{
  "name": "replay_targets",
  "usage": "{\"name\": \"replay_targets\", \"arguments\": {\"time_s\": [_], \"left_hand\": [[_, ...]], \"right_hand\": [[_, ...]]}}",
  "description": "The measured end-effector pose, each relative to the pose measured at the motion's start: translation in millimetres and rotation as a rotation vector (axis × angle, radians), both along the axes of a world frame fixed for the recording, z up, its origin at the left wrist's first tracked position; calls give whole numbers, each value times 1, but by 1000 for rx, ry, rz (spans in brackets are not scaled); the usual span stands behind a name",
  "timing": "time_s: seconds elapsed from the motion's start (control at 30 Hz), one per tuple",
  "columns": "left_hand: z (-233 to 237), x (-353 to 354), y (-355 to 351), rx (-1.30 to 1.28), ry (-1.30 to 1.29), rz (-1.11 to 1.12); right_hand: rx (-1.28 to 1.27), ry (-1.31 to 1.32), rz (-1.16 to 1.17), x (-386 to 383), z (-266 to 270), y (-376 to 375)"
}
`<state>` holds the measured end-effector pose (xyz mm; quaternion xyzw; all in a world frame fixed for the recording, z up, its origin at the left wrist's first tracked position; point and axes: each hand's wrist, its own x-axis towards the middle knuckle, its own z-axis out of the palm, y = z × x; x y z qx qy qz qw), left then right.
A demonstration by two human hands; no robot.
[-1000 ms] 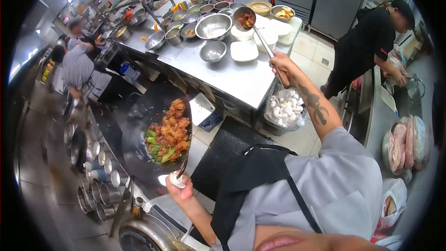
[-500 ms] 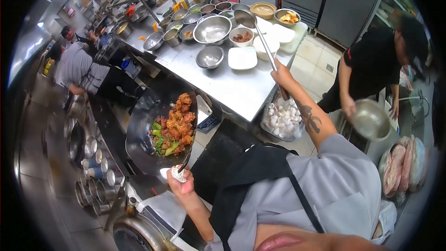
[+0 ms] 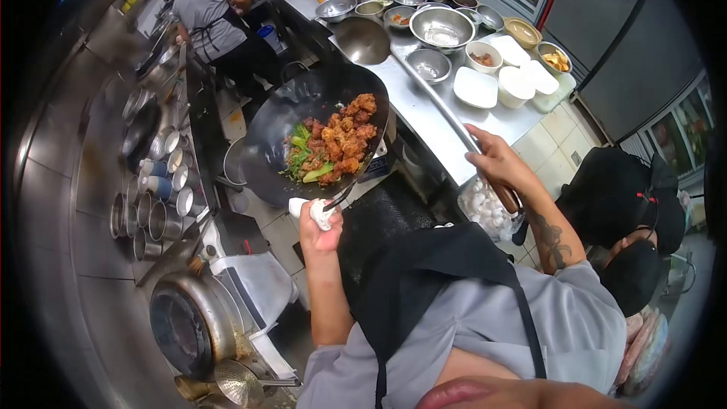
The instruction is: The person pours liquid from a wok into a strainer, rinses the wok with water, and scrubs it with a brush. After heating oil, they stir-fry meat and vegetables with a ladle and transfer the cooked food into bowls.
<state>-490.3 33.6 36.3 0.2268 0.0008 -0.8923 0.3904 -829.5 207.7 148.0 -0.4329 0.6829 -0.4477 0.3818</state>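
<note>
My left hand (image 3: 321, 233) is closed around the handle of a black wok (image 3: 265, 132), with a white cloth (image 3: 322, 215) between palm and handle. The wok is held up and tilted toward me. Browned fried chunks (image 3: 348, 140) and chopped green vegetables (image 3: 303, 155) lie together inside it. My right hand (image 3: 501, 163) grips the wooden end of a long ladle (image 3: 435, 98). The ladle's round bowl is over the table's near edge, just beyond the wok's far rim, and its inside looks bare.
A steel table (image 3: 424, 140) carries several metal bowls (image 3: 443, 26), white dishes (image 3: 475, 87) and a bowl of yellow pieces (image 3: 556, 59). Under its corner sits a bag of white pieces (image 3: 485, 212). One co-worker (image 3: 216, 15) stands far left; another (image 3: 621, 197) bends close at right. Metal cups (image 3: 163, 220) line the left.
My right hand has brought the ladle from above the table's bowls leftward to the wok's far side. My view has shifted. The co-worker at right has bent lower and come nearer.
</note>
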Motion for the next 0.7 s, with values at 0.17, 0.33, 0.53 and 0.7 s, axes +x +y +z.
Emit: {"name": "replay_targets", "arguments": {"time_s": [0.17, 0.33, 0.53, 0.7], "left_hand": [[22, 27, 25, -34, -18, -127], [14, -7, -24, 6, -141, 58], [5, 15, -35, -6, -227, 17], [15, 14, -28, -193, -512, 99]], "right_hand": [[16, 171, 167, 14, 36, -10], [146, 184, 176, 44, 40, -43], [165, 208, 177, 61, 22, -66], [111, 276, 138, 71, 16, -105]]}}
